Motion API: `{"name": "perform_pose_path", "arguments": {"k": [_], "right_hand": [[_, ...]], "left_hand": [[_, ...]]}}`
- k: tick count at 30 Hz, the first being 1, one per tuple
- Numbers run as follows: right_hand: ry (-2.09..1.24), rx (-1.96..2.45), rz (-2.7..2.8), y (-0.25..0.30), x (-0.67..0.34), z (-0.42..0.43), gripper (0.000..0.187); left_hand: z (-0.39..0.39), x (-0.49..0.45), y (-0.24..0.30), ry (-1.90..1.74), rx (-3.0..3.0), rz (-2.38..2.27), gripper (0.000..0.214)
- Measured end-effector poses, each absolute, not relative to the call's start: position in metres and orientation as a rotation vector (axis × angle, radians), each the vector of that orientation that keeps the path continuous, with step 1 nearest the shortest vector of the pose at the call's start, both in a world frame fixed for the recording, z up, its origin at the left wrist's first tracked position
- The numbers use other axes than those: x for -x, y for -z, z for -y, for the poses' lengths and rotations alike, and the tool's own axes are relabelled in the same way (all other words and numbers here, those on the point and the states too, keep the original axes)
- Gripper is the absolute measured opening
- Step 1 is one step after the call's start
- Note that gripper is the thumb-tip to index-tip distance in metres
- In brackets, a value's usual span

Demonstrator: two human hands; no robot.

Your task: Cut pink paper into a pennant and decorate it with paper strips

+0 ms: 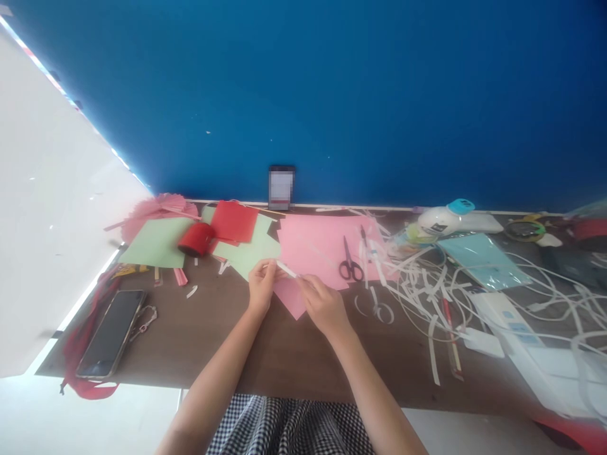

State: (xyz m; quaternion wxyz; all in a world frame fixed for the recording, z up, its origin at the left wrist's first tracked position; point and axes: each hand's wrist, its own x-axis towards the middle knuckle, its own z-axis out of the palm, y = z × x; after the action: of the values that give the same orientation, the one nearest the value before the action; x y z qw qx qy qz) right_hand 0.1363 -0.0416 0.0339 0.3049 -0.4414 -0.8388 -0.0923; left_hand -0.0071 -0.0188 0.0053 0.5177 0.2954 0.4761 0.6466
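Observation:
A short, narrow white strip (287, 270) is stretched between my two hands, above the sheets of coloured paper. My left hand (262, 284) pinches its left end, and the fingers of my right hand (324, 304) are closed on the other end. Whether it is paper or tape I cannot make out. Beneath and beyond it lie pink paper sheets (313, 237), with light green paper (241, 254) to the left. Dark-handled scissors (351, 268) rest on the pink paper, right of my right hand.
Left are a red roll (196, 240), red paper (234, 221), a pink pleated paper piece (159, 212) and a phone (112, 333). A small framed screen (281, 188) leans on the blue wall. Tangled white cables (427, 284), a glue-like bottle (443, 219) and a power strip (509, 322) crowd the right.

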Motion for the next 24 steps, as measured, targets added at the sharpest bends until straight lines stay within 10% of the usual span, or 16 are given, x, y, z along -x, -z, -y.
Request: {"name": "perform_pose_path", "arguments": {"k": [24], "right_hand": [[0.258,1.311,2.284,-0.0306,-0.1356,0.0404,0.03]], "left_hand": [[0.0183,0.0049,-0.0052,-1.474,-0.552,-0.967,0.035]]}}
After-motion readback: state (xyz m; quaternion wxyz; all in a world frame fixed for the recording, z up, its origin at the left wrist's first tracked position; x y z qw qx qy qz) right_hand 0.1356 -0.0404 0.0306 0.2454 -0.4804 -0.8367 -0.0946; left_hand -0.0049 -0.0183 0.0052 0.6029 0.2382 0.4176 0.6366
